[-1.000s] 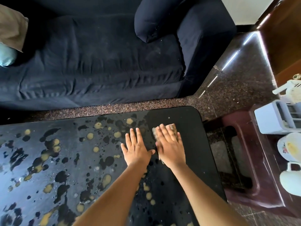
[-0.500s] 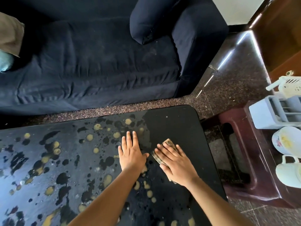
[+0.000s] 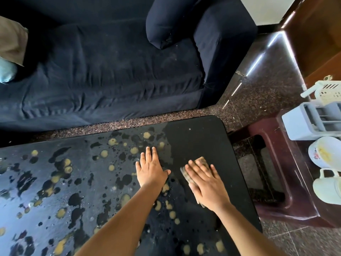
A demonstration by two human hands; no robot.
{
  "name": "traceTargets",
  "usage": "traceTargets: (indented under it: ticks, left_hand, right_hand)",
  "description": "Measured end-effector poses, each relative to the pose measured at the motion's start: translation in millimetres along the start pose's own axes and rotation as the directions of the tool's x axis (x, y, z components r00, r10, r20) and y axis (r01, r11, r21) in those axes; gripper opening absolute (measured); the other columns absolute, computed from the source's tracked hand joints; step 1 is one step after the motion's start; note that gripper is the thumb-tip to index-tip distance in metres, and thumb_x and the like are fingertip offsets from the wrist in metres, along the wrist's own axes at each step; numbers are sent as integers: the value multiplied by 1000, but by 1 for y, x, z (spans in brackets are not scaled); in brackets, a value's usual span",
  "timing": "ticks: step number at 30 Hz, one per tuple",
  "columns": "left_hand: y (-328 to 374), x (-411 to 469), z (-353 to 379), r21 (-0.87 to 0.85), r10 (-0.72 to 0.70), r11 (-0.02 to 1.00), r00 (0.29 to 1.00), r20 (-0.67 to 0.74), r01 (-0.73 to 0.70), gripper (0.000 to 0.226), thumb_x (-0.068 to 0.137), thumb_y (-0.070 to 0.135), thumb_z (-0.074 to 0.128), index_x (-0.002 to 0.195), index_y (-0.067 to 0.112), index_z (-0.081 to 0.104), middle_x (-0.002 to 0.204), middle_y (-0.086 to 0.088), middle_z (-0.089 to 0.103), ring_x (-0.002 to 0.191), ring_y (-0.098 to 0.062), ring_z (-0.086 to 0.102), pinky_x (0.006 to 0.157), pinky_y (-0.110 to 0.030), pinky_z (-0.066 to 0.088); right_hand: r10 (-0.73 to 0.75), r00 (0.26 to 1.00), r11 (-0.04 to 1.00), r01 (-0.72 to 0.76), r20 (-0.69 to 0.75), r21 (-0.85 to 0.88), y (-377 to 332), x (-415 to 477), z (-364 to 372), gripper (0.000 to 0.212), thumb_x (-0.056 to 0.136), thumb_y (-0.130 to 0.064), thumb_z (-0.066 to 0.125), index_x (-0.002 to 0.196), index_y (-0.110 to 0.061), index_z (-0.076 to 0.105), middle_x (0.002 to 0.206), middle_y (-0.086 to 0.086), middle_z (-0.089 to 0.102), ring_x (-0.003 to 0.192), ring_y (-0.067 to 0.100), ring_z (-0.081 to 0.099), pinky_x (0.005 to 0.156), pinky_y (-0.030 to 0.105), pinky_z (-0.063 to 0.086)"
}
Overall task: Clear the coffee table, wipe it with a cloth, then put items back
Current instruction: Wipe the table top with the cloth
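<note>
Black glossy desk (image 3: 193,137): yellowish blobs and wet dark splotches cover its left and middle, and the right end is plain black.

Left hand (image 3: 150,170) lies flat on the desk top, palm down. Fingers are straight and together, thumb out to the side, holding nothing. It sits toward the desk's right end, nearer the far edge.

Right hand (image 3: 206,183) is just beside it, closer to the desk's right end. It is palm down with fingers straight, pressing a folded brownish cloth (image 3: 202,161) onto the desk, no fingers curled round it.

The cloth lies flat on the desk top under the right hand, where the spotted part meets the plain black strip. Its far corner and left edge stick out past the fingers. The left thumb is near the cloth, not touching.

Beyond the desk's far edge:
- dark navy sofa (image 3: 110,71)
- dark cushion (image 3: 166,24) on it
- brown pillow (image 3: 11,39) and light blue pillow (image 3: 6,71) at its left end

Right of the desk:
- maroon stool (image 3: 295,200)
- on it, a grey plastic container (image 3: 310,122), a white cup (image 3: 324,152) and a white mug (image 3: 326,188)
- white basket (image 3: 328,91) beyond those

Speckled stone floor (image 3: 267,89) runs between desk and sofa.
</note>
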State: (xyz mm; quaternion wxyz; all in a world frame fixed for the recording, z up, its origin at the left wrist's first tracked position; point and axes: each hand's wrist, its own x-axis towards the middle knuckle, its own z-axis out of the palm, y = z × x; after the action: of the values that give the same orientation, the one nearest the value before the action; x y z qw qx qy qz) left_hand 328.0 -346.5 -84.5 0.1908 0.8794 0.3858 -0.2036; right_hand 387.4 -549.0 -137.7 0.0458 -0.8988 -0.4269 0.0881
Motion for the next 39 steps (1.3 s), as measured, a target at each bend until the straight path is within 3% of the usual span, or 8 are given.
traceTargets:
  ticks: [4, 11, 18, 21, 24, 30, 36, 39]
  left_hand:
    - [-1, 0, 1, 15, 3, 1000, 1000, -10, -2, 99, 87, 50, 59, 152, 18, -8, 161, 2, -8, 148, -21, -3, 119, -42, 4]
    - [-4, 0, 3, 0, 8, 1000, 1000, -18, -8, 100, 86, 53, 59, 152, 17, -7, 161, 3, -8, 148, -19, -2, 120, -42, 6]
    - [-4, 1, 4, 5, 6, 1000, 1000, -22, -6, 99, 86, 51, 60, 153, 17, -5, 161, 3, -7, 148, -20, -1, 120, -42, 7]
    - [-4, 0, 4, 9, 4, 1000, 1000, -26, -4, 100, 85, 52, 61, 153, 18, -5, 161, 3, -6, 148, -20, -1, 120, -43, 7]
    - [-4, 0, 3, 3, -2, 1000, 1000, -14, 2, 100, 85, 52, 61, 153, 18, -4, 161, 4, -6, 148, -19, 0, 120, -44, 8]
    - [-2, -5, 5, -3, 1, 1000, 999, -54, -1, 94, 88, 51, 57, 153, 18, -3, 161, 3, -4, 148, -19, -1, 118, -46, 0]
    - [-11, -59, 30, -52, 161, 984, 974, -161, -171, 72, 98, 39, 43, 153, 22, -1, 161, 5, -1, 148, -16, -5, 118, -41, -3]
    - [-26, -103, 48, -69, 235, 966, 958, -167, -249, 66, 99, 28, 41, 153, 24, 4, 161, 6, -1, 148, -14, -5, 118, -34, -2]
  right_hand:
    - [421, 906, 901, -412, -49, 133, -46, 24, 3, 58, 92, -43, 28, 148, -27, 28, 156, -9, 22, 143, 14, 20, 113, 45, 22]
    - [-222, 975, 973, 223, 13, -56, -7, -18, 2, 59, 92, -43, 39, 148, -30, 29, 155, -9, 26, 143, 11, 19, 110, 45, 25]
    - [472, 880, 874, -459, -54, 158, -50, 16, -1, 59, 91, -43, 28, 147, -24, 30, 155, -5, 26, 143, 17, 24, 111, 48, 27]
    - [138, 989, 987, -133, -48, 93, -61, -11, 8, 57, 93, -41, 36, 148, -26, 29, 155, -5, 26, 143, 17, 23, 111, 49, 30]
    - [-264, 964, 964, 265, 29, -26, -22, -46, 7, 58, 93, -42, 39, 149, -30, 25, 156, -10, 22, 145, 12, 16, 112, 44, 22]
    - [305, 951, 946, -295, -57, 137, -38, -22, 4, 56, 92, -41, 33, 146, -28, 31, 155, -9, 25, 143, 14, 24, 113, 48, 28]
    - [-301, 953, 953, 301, 26, -23, -22, -68, 10, 57, 92, -42, 41, 147, -31, 30, 155, -10, 27, 143, 12, 23, 112, 44, 22]
    - [-49, 999, 999, 49, 16, -4, -6, -71, 9, 55, 94, -42, 35, 147, -33, 29, 155, -14, 23, 144, 9, 17, 111, 46, 25]
